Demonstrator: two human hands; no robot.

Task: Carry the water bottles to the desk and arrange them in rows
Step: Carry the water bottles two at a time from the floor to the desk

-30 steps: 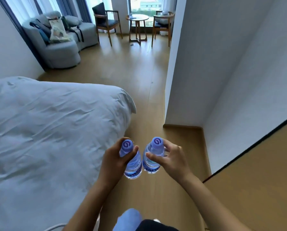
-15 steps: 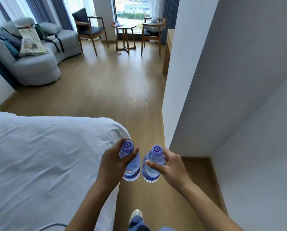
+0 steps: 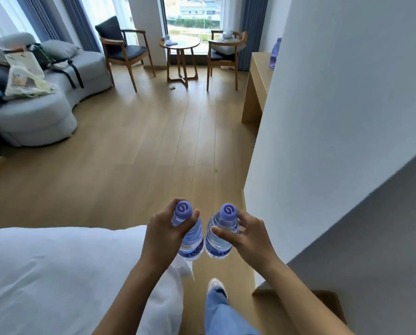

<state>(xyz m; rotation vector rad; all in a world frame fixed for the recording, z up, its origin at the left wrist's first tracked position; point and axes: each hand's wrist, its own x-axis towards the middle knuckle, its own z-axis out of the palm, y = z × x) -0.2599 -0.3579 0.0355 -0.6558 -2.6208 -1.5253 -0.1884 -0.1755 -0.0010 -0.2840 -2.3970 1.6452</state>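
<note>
My left hand grips one clear water bottle with a purple cap by its neck and shoulder. My right hand holds a second, like bottle the same way. Both bottles stand upright side by side in front of my waist, above the wooden floor. Far ahead on the right, a light wooden desk juts out from behind the white wall corner. One more purple-capped bottle stands on it, partly cut off by the wall.
A white bed fills the lower left. The white wall runs along my right. Ahead lie open wooden floor, a grey sofa with bags, two wooden chairs and a small round table by the window.
I have walked forward past the bed's foot. The wall corner is nearer, and the desk with its bottle has come into sight. Both hands keep their grip on the bottles.
</note>
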